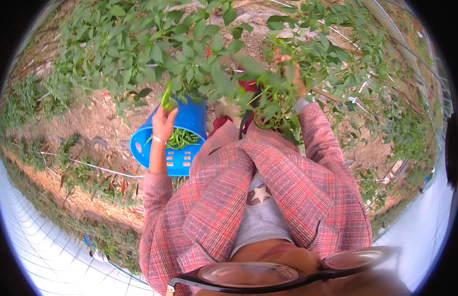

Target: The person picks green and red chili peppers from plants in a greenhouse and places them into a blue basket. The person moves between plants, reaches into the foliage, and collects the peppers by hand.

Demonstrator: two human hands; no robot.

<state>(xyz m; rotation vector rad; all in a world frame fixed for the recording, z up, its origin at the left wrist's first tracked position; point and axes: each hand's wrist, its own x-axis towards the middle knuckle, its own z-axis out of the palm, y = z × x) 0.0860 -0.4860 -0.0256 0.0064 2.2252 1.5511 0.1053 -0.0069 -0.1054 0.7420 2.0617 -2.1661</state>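
Observation:
Several green chili peppers (166,97) stick up from my left hand (163,120), whose fingers are closed around them. That hand is above the rim of a blue plastic basket (140,138), which lies tipped with its opening towards me. More green peppers (182,138) are heaped inside. My right hand (293,74) is raised among the leaves and stems of a pepper plant (273,88); its fingers are partly hidden, and whether it grips anything cannot be made out. A long green pepper (262,125) hangs below it, near my lap.
Leafy pepper plants (140,48) stretch across the front, with a few red peppers among them. A wooden stake (327,95) and white strings (103,169) run beside the rows. Far at the lower left is another person (99,256).

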